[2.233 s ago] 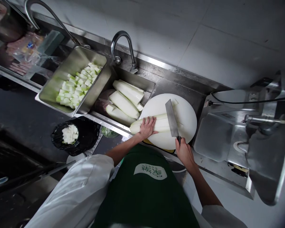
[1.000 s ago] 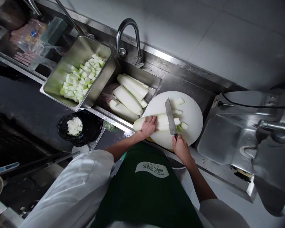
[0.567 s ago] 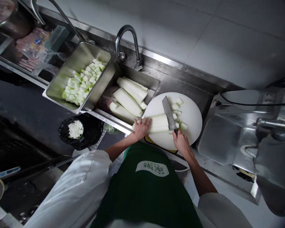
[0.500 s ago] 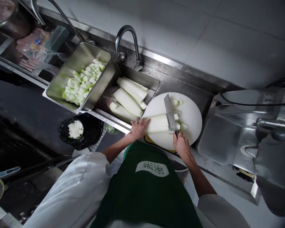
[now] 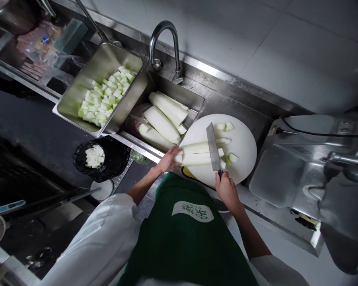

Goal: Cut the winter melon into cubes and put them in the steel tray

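My right hand (image 5: 227, 190) is closed around the black handle of a cleaver (image 5: 213, 147). The broad blade lies across the right part of a peeled pale-green gourd (image 5: 193, 154), which is split lengthwise into long strips. At the strips' left end, my left hand (image 5: 169, 159) grips them with its fingers round the end. The gourd rests on a round white cutting board (image 5: 241, 155). Several cut chunks (image 5: 232, 157) lie to the right of the blade, and more gourd chunks (image 5: 229, 126) sit near the board's far edge.
Left of the board, a sink (image 5: 197, 97) under a curved faucet (image 5: 167, 26) holds several large peeled gourd pieces (image 5: 162, 125). A deep steel pan (image 5: 74, 95) of cubed gourd stands across its left side. Below is a black-lined bin (image 5: 116, 159). Metal equipment (image 5: 274, 174) stands at right.
My left hand has gone from lying spread on top of the gourd to gripping its left end. The cleaver stays over the right end, and a long sliver behind the blade shows more.
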`<state>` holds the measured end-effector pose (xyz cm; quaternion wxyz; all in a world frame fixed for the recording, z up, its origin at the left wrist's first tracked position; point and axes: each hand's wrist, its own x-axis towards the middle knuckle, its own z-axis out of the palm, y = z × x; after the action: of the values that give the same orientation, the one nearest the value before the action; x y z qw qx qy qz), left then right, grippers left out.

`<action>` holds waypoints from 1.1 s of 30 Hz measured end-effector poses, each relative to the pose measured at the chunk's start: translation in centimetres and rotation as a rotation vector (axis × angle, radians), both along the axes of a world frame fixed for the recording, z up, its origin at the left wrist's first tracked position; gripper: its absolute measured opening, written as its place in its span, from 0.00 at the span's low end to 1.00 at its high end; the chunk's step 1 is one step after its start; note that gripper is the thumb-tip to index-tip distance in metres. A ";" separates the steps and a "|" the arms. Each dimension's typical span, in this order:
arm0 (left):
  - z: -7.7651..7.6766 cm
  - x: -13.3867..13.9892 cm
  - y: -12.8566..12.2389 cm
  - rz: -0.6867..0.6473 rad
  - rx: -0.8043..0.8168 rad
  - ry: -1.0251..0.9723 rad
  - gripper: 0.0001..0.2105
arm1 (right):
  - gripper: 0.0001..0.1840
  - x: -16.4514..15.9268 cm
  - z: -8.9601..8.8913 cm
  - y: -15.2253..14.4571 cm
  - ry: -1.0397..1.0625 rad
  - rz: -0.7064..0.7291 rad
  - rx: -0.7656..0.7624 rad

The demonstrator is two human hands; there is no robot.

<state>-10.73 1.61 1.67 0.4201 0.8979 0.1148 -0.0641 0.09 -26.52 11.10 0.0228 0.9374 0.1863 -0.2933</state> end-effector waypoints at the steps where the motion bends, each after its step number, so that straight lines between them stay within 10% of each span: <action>1: -0.1 0.1 0.0 0.003 -0.007 0.003 0.35 | 0.18 0.2 -0.4 0.2 0.010 0.002 0.001; 10: -0.2 -0.4 -0.2 0.050 -0.031 0.057 0.34 | 0.20 1.1 -5.4 0.3 -0.005 -0.038 0.081; 23: -0.5 -0.4 -4.0 0.214 -0.043 -0.035 0.28 | 0.19 2.0 -0.9 -2.3 -0.137 0.067 0.043; 33: -0.7 -0.4 -3.4 0.227 -0.056 -0.043 0.27 | 0.19 2.1 -1.8 -1.2 -0.013 0.088 0.012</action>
<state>-11.16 -1.76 0.94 0.4517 0.8683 0.2049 0.0001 2.18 -27.73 9.34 0.0314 0.9302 0.2292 -0.2850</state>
